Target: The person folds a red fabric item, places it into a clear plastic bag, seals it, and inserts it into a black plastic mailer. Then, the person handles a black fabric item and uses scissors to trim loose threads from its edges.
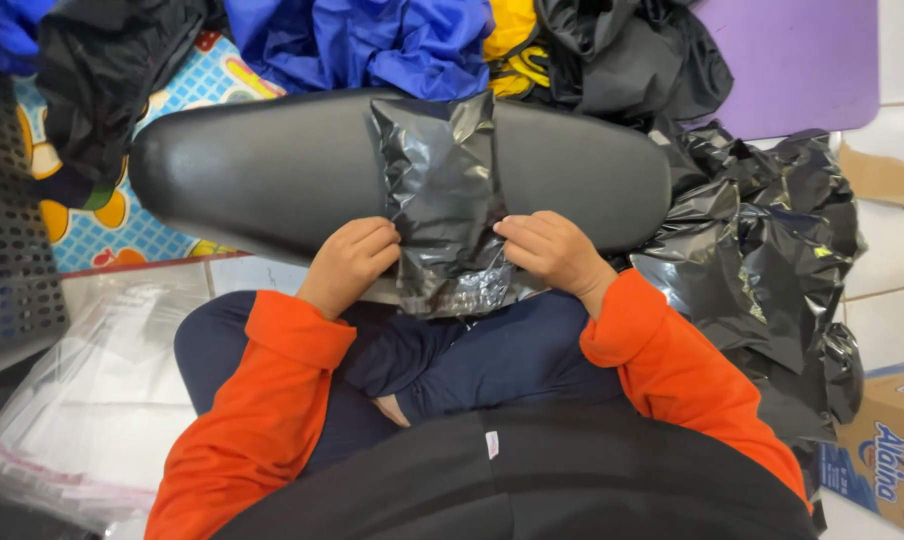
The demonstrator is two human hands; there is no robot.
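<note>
Centrally, a crinkled black plastic parcel (442, 200) lies across the black padded seat (272, 170), pinched at its lower edges between the left hand (350, 262) and the right hand (554, 252), both closed on it.

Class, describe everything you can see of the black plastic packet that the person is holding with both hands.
The black plastic packet is a glossy, crinkled bag, roughly rectangular and lying flat, lengthwise away from the person. It rests across the middle of a smooth black oval cushion, its near end hanging over the edge toward the lap. The left hand grips its left edge and the right hand its right edge, fingers curled onto it. What it holds is hidden.
</note>
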